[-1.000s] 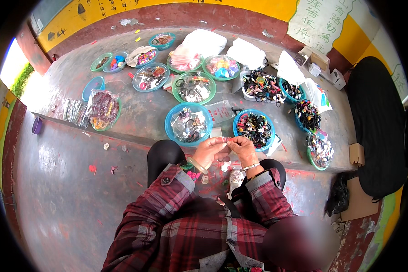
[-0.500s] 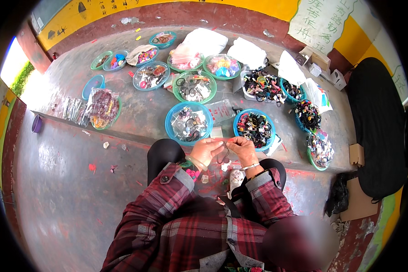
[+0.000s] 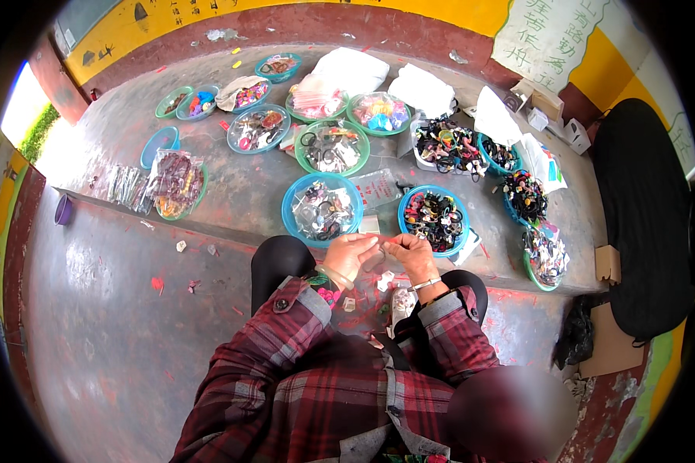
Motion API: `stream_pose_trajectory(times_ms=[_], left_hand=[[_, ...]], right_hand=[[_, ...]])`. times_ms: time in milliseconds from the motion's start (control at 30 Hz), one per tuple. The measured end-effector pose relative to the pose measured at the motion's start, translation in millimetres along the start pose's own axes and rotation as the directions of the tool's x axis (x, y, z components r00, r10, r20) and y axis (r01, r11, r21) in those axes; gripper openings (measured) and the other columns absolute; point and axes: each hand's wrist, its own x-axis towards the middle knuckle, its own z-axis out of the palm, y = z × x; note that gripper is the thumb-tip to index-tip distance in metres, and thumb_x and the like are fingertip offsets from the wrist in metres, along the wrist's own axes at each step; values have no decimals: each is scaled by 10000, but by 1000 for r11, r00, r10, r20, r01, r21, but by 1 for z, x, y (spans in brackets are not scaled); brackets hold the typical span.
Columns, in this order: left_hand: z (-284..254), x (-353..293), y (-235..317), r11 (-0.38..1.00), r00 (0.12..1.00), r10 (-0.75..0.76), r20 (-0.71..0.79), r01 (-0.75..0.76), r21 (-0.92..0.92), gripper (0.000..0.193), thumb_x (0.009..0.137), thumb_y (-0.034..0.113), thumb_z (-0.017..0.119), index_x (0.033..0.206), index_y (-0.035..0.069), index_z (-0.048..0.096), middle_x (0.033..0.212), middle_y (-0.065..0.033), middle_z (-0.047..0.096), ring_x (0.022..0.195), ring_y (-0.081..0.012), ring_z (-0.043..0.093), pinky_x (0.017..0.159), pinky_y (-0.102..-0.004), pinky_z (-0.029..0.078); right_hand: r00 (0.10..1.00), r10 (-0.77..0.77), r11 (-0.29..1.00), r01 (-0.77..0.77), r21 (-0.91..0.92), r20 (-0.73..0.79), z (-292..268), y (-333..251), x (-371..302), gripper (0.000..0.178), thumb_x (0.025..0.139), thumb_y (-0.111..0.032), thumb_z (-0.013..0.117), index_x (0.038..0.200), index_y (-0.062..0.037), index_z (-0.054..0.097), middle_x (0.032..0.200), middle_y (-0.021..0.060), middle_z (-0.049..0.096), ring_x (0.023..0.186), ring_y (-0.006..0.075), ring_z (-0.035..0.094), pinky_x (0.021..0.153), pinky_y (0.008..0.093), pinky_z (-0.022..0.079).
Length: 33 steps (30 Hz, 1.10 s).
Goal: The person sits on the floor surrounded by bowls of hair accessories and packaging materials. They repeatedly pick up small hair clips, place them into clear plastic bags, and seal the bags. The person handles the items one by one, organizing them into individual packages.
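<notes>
My left hand [image 3: 347, 258] and my right hand [image 3: 414, 258] meet above my knees, fingertips almost touching, both closed in a pinch. A thin dark hair tie [image 3: 377, 263] hangs as a blurred loop between them. Something small and reddish shows at the fingertips; its kind is too small to tell. Just beyond my left hand stands a blue basin [image 3: 287, 224] of clear-bagged hair ties and small pieces. Another blue basin [image 3: 402, 224], heaped with dark hair ties bearing colourful ornaments, stands beyond my right hand.
Several more basins of accessories stand on the raised concrete ledge [image 3: 232, 174], among them a green basin [image 3: 300, 160]. White sacks [image 3: 351, 69] lie behind them. A long black covered object [image 3: 641, 216] and a black bag [image 3: 575, 332] are at the right. A purple basin [image 3: 64, 210] sits far left.
My hands stay in nearly the same place, still pinching. The hanging loop has shifted slightly and looks more blurred.
</notes>
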Motion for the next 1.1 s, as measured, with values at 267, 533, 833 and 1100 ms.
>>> stream_pose_trajectory(times_ms=[267, 533, 833, 1100], left_hand=[[1, 0, 4, 1000, 999, -14, 43, 14, 0, 179, 838, 17, 538, 966, -106, 565, 951, -160, 608, 864, -177, 602, 804, -237, 491], [-3, 3, -1, 998, 993, 52, 108, -56, 33, 201, 871, 3, 458, 989, -135, 544, 1025, -201, 576, 948, -234, 581, 870, -277, 471], [1, 3, -9, 992, 998, 56, 39, -60, 112, 206, 877, 15, 460, 1002, -128, 538, 1032, -198, 569, 960, -238, 576, 892, -304, 463], [-4, 7, -20, 976, 999, -10, 33, 3, 218, 217, 875, 14, 465, 1036, -110, 542, 1012, -142, 578, 922, -187, 580, 832, -283, 471]], right_hand=[[998, 53, 998, -53, -17, -26, -3, -1, 0, 110, 789, -94, 642, 794, 15, 639, 697, -18, 599, 607, 28, 472, 534, 175, 368], [993, 101, 993, -104, -51, -55, -5, -5, -2, 157, 799, -118, 628, 849, 31, 632, 720, 16, 618, 629, 49, 517, 571, 189, 405], [705, -707, 533, 476, -700, -59, 12, -22, -13, 97, 681, -55, 640, 775, -73, 623, 749, 81, 587, 720, 268, 563, 645, 352, 447], [707, -705, 399, 462, -792, 57, 15, -26, -17, 56, 689, -98, 628, 737, -72, 636, 733, 69, 587, 720, 262, 555, 660, 357, 429]])
